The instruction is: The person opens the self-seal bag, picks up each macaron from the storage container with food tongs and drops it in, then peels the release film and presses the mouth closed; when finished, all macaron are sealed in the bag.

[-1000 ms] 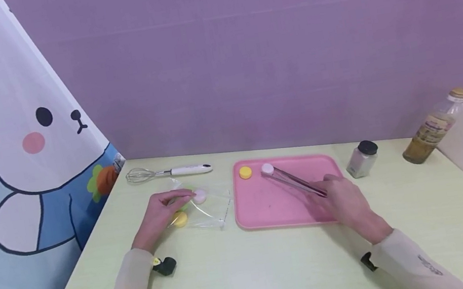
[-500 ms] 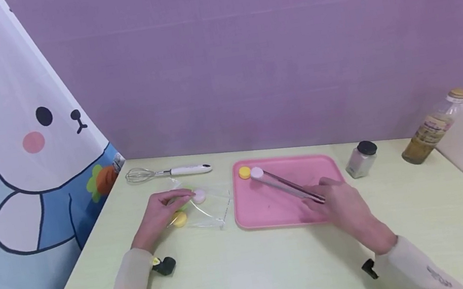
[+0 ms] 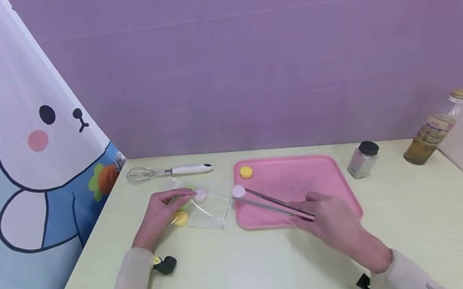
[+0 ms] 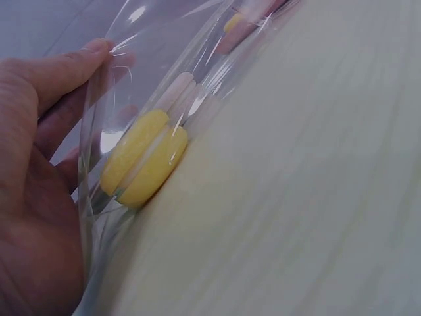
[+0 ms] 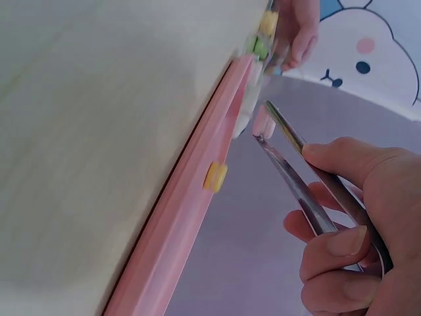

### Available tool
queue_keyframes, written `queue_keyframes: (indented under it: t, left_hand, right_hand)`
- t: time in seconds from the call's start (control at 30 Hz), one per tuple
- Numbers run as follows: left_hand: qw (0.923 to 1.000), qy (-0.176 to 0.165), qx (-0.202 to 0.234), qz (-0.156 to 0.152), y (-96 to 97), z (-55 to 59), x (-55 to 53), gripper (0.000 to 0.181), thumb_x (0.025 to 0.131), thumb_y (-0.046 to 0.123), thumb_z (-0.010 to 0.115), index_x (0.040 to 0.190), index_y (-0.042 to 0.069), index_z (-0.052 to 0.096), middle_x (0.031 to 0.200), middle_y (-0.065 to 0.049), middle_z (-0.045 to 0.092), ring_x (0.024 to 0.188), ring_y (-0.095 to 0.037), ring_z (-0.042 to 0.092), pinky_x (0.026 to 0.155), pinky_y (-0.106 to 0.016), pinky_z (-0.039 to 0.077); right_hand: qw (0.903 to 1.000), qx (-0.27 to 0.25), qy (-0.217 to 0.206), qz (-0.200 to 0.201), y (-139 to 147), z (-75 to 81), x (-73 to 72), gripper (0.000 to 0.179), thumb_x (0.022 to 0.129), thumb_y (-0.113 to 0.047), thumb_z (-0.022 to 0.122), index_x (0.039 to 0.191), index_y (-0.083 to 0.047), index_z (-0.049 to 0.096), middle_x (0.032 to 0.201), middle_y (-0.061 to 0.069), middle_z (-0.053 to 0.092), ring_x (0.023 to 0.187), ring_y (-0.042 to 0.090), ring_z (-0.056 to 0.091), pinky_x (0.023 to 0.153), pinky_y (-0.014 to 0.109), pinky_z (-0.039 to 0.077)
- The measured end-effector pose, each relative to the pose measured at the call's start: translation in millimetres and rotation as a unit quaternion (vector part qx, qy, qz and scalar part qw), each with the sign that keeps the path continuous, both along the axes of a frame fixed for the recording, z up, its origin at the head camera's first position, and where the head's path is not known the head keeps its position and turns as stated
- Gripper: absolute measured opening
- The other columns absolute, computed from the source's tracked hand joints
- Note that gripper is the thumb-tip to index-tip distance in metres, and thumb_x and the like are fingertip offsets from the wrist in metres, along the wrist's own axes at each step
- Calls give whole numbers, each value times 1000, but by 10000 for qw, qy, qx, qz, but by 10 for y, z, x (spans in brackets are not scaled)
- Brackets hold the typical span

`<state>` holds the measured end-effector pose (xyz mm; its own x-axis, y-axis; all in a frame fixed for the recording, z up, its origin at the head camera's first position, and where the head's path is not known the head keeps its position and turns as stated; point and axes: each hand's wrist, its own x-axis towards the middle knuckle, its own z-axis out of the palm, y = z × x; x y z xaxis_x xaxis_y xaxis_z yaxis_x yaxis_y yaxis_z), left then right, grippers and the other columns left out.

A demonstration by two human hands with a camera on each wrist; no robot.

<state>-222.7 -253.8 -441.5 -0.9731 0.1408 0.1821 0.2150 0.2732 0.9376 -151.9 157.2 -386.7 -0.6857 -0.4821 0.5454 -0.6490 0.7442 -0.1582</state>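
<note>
My right hand [image 3: 333, 226] grips metal tongs [image 5: 302, 195], fingers and thumb curled around their arms. A pale pink macaron [image 3: 238, 192] is pinched between the tongs' tips, raised over the left rim of the pink tray [image 3: 294, 170]. One yellow macaron [image 3: 246, 172] lies in the tray's far left corner. My left hand [image 3: 162, 215] pinches the edge of a clear plastic bag [image 3: 212, 212], thumb against fingers in the left wrist view. Inside the bag are a yellow macaron [image 4: 145, 158], a pale one [image 3: 200, 196] and some green [image 5: 258, 47], the green partly hidden by my left fingers in the head view.
A whisk [image 3: 192, 169] with a white handle lies behind the bag. Right of the tray stands a small jar [image 3: 363, 162] with a black lid. Farther right is a corked bottle [image 3: 429, 135] of brown liquid. A purple wall rises behind the table.
My right hand has carried the pale pink macaron in the tongs leftward and nearer to me, past the yellow one to the tray's left rim. My left hand stays at the bag.
</note>
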Motion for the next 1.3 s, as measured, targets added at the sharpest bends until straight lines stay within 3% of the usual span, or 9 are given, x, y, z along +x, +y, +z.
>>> queue_keyframes:
  t: [0.2,0.6,0.8,1.07,1.3]
  left_hand:
    - [10000,-9,7,43,2,1,-7,24,92,30,77,109,14,80,116,1,74,119,-14,62,105,-27,43]
    - [10000,2,72,-4,-2,-6,-4,23,93,27,76,110,12,79,116,-1,74,119,-15,62,104,-26,44]
    - [9999,-97,20,-19,-8,-15,-16,24,94,28,75,112,13,78,118,0,73,123,-15,59,108,-30,41]
    - [9999,-107,16,-19,-12,0,7,23,94,28,75,112,14,79,118,0,73,125,-16,58,108,-34,42]
    - [9999,-167,2,-19,-16,0,-9,24,94,28,75,114,15,78,120,1,72,128,-16,55,112,-43,37]
  right_hand:
    - [9993,0,131,344,-127,-22,42,30,74,-21,90,102,-14,82,68,-9,49,56,-2,36,45,12,33]
    - [9987,336,-157,361,-439,-96,-17,32,79,-28,88,108,-16,81,72,-9,53,57,0,40,47,13,37]
    - [9978,316,-335,481,-579,-110,-78,33,82,-30,86,111,-16,80,73,-7,55,58,2,43,49,15,40]
    - [9968,130,-345,711,-766,-141,-136,28,83,-32,85,107,-17,81,67,-10,48,54,0,38,45,13,34]
    - [9964,135,-620,562,-871,-169,-175,29,85,-32,84,111,-19,80,71,-8,53,57,1,43,46,16,37]
